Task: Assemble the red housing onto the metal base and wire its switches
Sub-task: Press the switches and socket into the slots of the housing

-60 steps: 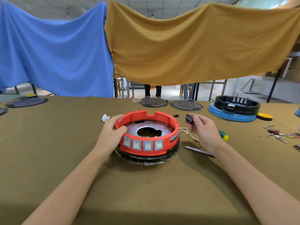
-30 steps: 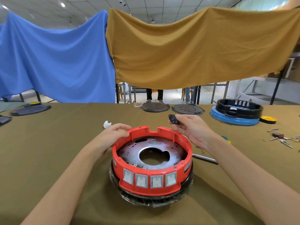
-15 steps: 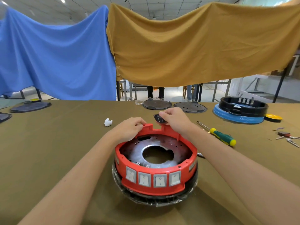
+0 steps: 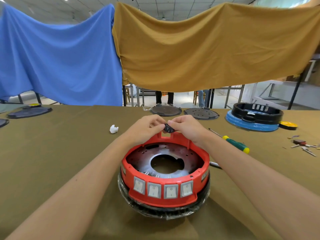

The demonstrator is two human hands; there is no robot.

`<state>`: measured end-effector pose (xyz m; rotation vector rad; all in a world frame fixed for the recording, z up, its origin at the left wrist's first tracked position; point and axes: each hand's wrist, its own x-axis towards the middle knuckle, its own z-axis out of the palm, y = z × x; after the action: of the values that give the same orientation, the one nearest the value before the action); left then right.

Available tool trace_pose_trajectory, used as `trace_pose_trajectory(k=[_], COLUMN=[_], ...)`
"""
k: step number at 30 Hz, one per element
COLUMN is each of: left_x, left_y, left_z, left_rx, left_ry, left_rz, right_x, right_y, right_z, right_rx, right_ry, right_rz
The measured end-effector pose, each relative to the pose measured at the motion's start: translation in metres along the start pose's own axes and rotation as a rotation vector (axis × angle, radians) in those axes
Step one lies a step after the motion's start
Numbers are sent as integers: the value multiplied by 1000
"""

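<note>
Red housing [image 4: 165,191] sits low in the centre of the frame on the olive-covered surface [image 4: 52,153], a ring seated over the round metal base [image 4: 166,153] with its large centre hole, and a black, plastic-wrapped rim [image 4: 164,211] showing beneath it. Four grey rocker switches [image 4: 163,188] line the near wall of the housing in a row. At the far wall is a square notch, and just above it both hands meet: the left hand [image 4: 147,128] and the right hand [image 4: 186,127] each pinch an end of a small black part [image 4: 168,128] between fingertips and thumb, holding it at the top of the notch. Whether the part touches the red wall I cannot tell.

Right of the housing lies a screwdriver with a green and yellow handle [image 4: 237,144], and a second thin tool [image 4: 214,165] pokes out from under the right forearm. A crumpled white scrap [image 4: 113,129] lies to the left of the hands. At the far edge of the surface rest two dark round plates [image 4: 183,112]; to the right, a black housing on a blue-wrapped base [image 4: 254,116], with small loose connectors [image 4: 303,146] near the right edge. Blue [image 4: 57,58] and mustard [image 4: 207,49] cloths hang behind.
</note>
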<state>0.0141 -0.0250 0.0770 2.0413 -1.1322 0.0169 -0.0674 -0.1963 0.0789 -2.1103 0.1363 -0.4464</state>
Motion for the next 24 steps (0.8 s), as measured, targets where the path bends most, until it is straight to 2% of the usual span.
trace_pose_trajectory(k=[5,12,18,24], left_x=[-2,-1,-3,-4], left_y=[-1,-6,-10,-11], left_z=[-2,-4,-5,-4], left_rx=[-48,-113,-141,-136], left_ry=[44,145,95,56], left_rz=[-18,-151,-157,-122], right_x=[0,1,1,-1], right_y=[0,1,1,2], right_z=[3,0,3,1], right_rx=[6,184,81,76], right_ry=[-21,-93,-112,-29], right_rz=[-48,-36,-95,-82])
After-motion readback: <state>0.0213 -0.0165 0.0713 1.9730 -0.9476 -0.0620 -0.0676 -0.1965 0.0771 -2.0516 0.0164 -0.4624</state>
